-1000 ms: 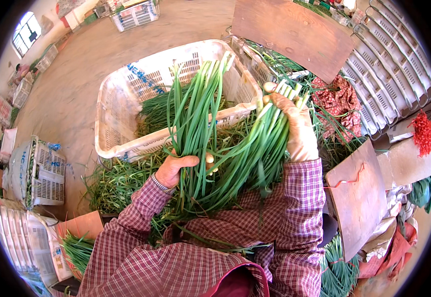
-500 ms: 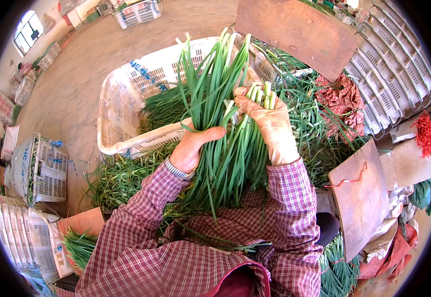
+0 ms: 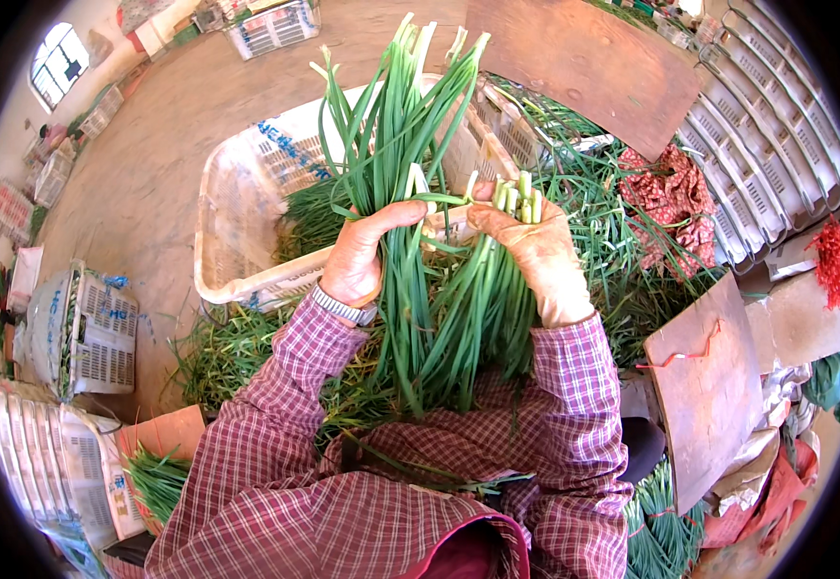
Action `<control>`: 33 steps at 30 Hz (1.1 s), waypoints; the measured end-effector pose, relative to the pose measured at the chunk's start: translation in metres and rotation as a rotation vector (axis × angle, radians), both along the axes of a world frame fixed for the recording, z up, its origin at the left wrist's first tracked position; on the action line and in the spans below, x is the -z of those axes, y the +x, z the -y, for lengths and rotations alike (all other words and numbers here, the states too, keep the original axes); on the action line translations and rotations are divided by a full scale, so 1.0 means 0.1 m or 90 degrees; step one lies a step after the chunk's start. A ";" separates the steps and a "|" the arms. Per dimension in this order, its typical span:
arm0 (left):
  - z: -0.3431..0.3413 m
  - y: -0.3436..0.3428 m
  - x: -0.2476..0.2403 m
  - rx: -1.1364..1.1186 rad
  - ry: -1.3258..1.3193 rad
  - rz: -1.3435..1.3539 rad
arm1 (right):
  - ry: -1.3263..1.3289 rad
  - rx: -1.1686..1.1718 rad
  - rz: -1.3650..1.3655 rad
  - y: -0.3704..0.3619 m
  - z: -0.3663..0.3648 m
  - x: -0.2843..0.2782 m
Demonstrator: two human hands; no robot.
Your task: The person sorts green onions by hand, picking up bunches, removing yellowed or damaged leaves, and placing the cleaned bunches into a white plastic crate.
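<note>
My left hand (image 3: 360, 256), bare with a metal watch at the wrist, is closed around a big bunch of garlic chives (image 3: 391, 130). Their pale ends point up and away, and the leaves hang below the fist. My right hand (image 3: 545, 256) wears a thin tan glove and grips a smaller bunch of chives (image 3: 485, 299). Its thick pale stem ends stand above the thumb, bunched nearly level. A single stalk (image 3: 449, 199) spans the gap between both hands. Just beyond them is a white plastic crate (image 3: 217, 232) with more long greens (image 3: 318, 217) inside.
Loose leaves (image 3: 222, 352) pile up around the crate. To the right are a patterned red cloth (image 3: 666, 207), wooden boards (image 3: 704, 386) and stacked crates (image 3: 757, 145). Red ties (image 3: 830, 261) hang at far right. Tied bundles (image 3: 666, 521) lie beside my lap.
My hands have drawn apart, the left with its bunch shifting a little left and up. The right has moved slightly right and down. One stalk now stretches between them.
</note>
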State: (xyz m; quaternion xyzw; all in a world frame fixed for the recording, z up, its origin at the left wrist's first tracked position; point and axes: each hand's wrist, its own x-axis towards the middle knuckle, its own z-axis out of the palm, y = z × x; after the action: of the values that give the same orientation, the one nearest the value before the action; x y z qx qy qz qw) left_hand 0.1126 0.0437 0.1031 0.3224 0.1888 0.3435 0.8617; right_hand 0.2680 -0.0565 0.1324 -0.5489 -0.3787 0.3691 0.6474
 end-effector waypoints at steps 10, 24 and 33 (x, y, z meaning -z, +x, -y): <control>-0.18 -0.32 -0.04 -0.049 0.164 -0.018 | 0.013 0.098 -0.058 0.31 0.31 -0.17; 0.26 -0.04 -0.13 -0.051 0.319 -0.022 | 0.070 0.051 0.132 -0.30 -0.09 -0.07; 0.22 -0.13 -0.03 -0.016 0.303 -0.049 | 0.016 0.027 0.083 -0.28 -0.08 -0.02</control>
State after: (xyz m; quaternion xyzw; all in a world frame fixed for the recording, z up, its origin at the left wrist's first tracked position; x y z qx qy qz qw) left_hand 0.0993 0.0219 0.1057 0.5265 0.1393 0.3768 0.7493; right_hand 0.2404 -0.0482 0.1345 -0.5713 -0.4128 0.3140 0.6361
